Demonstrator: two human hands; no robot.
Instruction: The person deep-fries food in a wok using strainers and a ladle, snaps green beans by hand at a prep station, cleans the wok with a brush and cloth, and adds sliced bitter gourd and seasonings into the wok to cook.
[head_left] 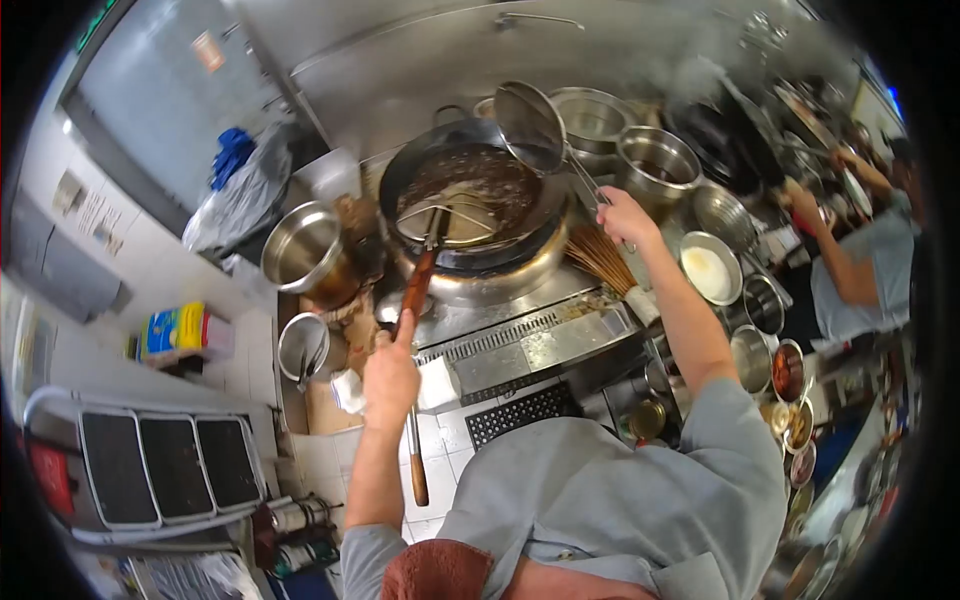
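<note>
1. Surface: a steel stove [545, 345] carried the wok [395, 185]. Places were taken from the wok, as faced by the person.
2. Behind the wok: a steel wall panel [385, 55] with a tap [540, 18] on it.
3. Left of the wok: a tall steel pot [292, 240], brownish low on its outside; nearer the person, a small pot [300, 355] with a utensil in it. Well left: a yellow pack [185, 325] and a step stool [170, 470].
4. Right of the wok: a steel pot [660, 160] holding dark liquid, a bundle of thin brown sticks [598, 265] just beside the stove ring, and a bowl [690, 290] with white contents. Well right: another person [855, 265] in grey.
5. In front of the wok, lower down: pale floor tiles [430, 440] and a black perforated mat [525, 415].
6. Wok interior: dark brown, frothy-looking liquid [460, 168].
7. Left hand [390, 382]: fingers closed round the reddish-brown wooden handle of a skimmer [418, 280]; its wire-braced, pale head lay inside the wok. Whether the metal rod below the fist belonged to it could not be told.
8. Right hand [630, 218]: fingers gripped the metal handle of a round mesh strainer [530, 125], tilted above the wok's right rear rim.
</note>
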